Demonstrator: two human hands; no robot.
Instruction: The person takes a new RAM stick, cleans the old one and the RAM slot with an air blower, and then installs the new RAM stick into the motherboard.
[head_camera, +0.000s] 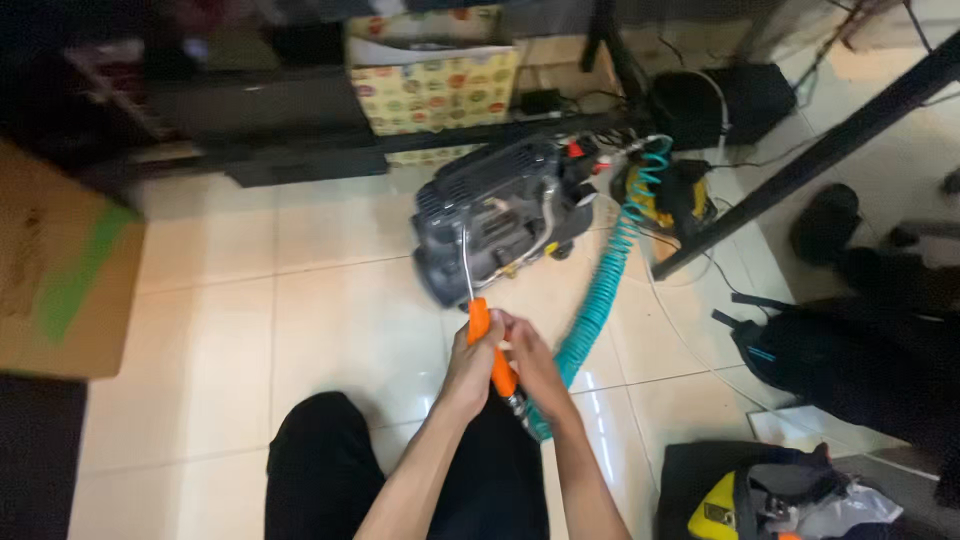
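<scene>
Both my hands grip an orange-handled air blow gun (480, 322) with a thin metal nozzle pointing up toward a dark grey portable air compressor (498, 210) on the tiled floor. My left hand (470, 366) wraps the handle from the left. My right hand (532, 362) holds it from the right, near the metal fitting at its base. A teal coiled air hose (598, 300) runs from that fitting up to the compressor's right side. My knees in black trousers (320, 470) fill the bottom of the view.
A cardboard box with green tape (60, 270) sits at the left. A patterned box (435, 85) stands behind the compressor. A black bag (850, 360) and a slanted black metal leg (800, 165) lie to the right, and a yellow-and-black tool bag (760, 500) at bottom right.
</scene>
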